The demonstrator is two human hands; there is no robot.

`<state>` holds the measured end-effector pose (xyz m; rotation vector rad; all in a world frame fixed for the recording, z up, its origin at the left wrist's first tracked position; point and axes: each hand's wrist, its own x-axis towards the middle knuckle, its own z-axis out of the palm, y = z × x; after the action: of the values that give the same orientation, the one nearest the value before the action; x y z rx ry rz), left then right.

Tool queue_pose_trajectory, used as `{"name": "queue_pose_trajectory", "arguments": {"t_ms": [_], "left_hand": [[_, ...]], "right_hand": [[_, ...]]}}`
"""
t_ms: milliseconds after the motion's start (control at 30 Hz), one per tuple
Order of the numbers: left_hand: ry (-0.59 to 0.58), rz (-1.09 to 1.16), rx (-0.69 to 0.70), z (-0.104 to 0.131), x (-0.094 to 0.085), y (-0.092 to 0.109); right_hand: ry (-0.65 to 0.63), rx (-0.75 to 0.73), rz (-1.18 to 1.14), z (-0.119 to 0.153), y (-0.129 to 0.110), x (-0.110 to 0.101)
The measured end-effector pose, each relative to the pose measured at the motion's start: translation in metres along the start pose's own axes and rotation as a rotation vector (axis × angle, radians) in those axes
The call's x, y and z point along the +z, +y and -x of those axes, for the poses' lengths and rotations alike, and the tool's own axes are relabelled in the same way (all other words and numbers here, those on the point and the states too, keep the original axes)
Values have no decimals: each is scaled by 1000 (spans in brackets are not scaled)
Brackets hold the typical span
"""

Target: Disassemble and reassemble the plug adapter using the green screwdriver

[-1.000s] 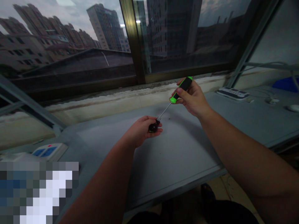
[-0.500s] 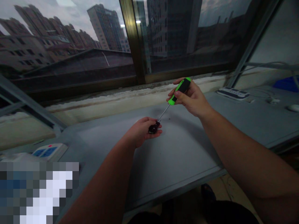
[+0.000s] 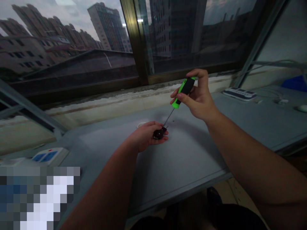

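My left hand (image 3: 146, 135) holds a small, dark, glossy object (image 3: 158, 133) between thumb and fingers, above the grey table (image 3: 182, 163). A screwdriver (image 3: 186, 90) with a green and black handle is in my right hand (image 3: 200, 99), thumb and fingers around the handle and the index finger bent up over its top end. Its thin metal shaft slants down to the left and meets the upper side of the dark object; the tip itself is too small to make out. Behind my left hand lies a small white round thing (image 3: 141, 125), partly hidden.
At the left of the table stands a white box with blue panels (image 3: 51, 155). On the right are a power strip (image 3: 240, 94), cables and a blue item (image 3: 294, 84). A window and its sill run behind the table, with metal frame posts at both sides.
My right index finger has risen to the top of the handle. My left hand and the dark object have shifted slightly down and right, and more of the white round thing shows.
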<state>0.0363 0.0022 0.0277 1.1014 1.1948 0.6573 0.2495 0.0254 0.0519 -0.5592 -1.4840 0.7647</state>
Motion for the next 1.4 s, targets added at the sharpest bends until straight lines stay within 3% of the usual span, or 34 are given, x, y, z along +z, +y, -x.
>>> {"name": "queue_pose_trajectory", "arguments": {"t_ms": [233,400,900,1133,1400], "left_hand": [[-28,-106,-9,-1,-1,-3],[-42,-146,-32,-1,1,-4],[-73,-174,-46,-2,1,-4],[-51,-152,-70,-3,2,-4],[-48,-129,-67,-3,2,-4]], "right_hand": [[-142,-221,15,-1,15,2],[-196,-225,-15,3,13,9],[-165,-134,-65,6,10,10],[-96,-150,-72,3,13,9],[-143,-198,-18,2,21,7]]}}
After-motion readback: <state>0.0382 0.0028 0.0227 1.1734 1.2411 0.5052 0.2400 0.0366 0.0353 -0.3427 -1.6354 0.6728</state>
